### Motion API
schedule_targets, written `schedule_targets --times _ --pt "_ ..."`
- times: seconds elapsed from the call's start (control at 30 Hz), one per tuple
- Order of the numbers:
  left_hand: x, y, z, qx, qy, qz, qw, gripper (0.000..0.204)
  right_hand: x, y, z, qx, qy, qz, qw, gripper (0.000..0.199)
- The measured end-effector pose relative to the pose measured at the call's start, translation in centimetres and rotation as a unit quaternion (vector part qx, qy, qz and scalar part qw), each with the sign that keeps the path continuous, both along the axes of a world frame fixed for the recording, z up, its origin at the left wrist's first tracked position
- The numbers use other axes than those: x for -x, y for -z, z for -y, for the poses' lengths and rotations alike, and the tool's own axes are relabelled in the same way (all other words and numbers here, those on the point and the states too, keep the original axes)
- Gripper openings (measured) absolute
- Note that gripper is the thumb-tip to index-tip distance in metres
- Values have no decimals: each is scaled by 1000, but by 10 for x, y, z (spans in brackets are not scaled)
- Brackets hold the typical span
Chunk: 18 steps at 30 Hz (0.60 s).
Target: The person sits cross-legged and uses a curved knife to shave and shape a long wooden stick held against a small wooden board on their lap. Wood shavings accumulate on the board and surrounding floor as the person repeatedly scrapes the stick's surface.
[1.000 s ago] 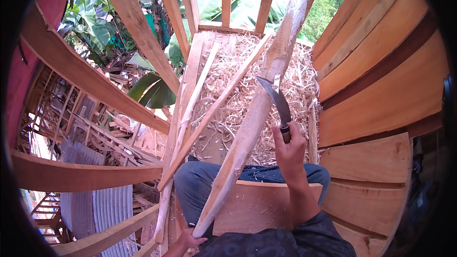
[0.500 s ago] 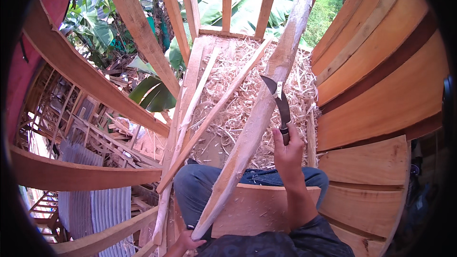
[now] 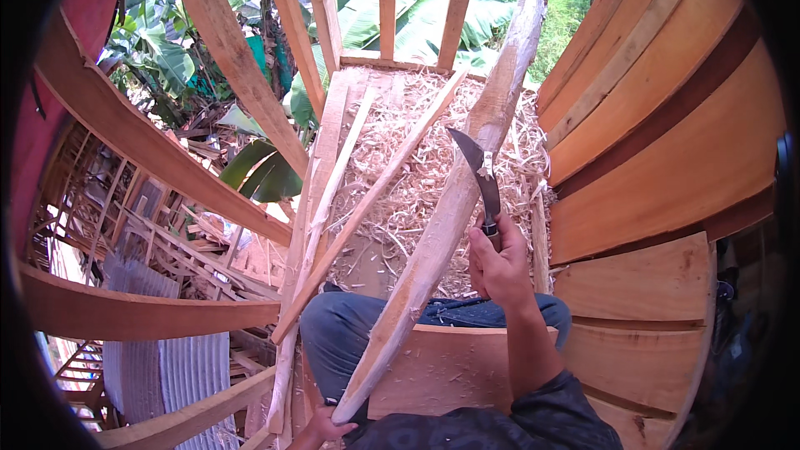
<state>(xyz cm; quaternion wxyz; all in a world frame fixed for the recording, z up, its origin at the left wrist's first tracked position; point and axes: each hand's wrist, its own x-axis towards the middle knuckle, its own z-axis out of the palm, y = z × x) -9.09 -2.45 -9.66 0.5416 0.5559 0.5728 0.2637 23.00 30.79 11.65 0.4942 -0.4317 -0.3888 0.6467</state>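
Knife (image 3: 479, 179) lifted a little higher up the pole (image 3: 450, 208) since before; right hand (image 3: 498, 265) clamped on handle, left hand (image 3: 321, 429) gripping pole's lower end.

Two hands are in view: the right hand (image 3: 498, 262) and the left hand (image 3: 321, 427). There is one curved knife (image 3: 478, 173) and one long pale pole (image 3: 454, 200). Two thin slats (image 3: 367, 200) lie across one heap of wood shavings (image 3: 417, 158).
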Motion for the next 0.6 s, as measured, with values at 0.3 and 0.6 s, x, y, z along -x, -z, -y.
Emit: schedule_targets --times 0.3,0.6 --pt "4 9 3 27 3 11 1000 28 -3 26 -3 -198 74 333 919 10" --pt "2 -1 -2 26 11 -17 999 33 -32 13 0 -88 38 243 965 11"
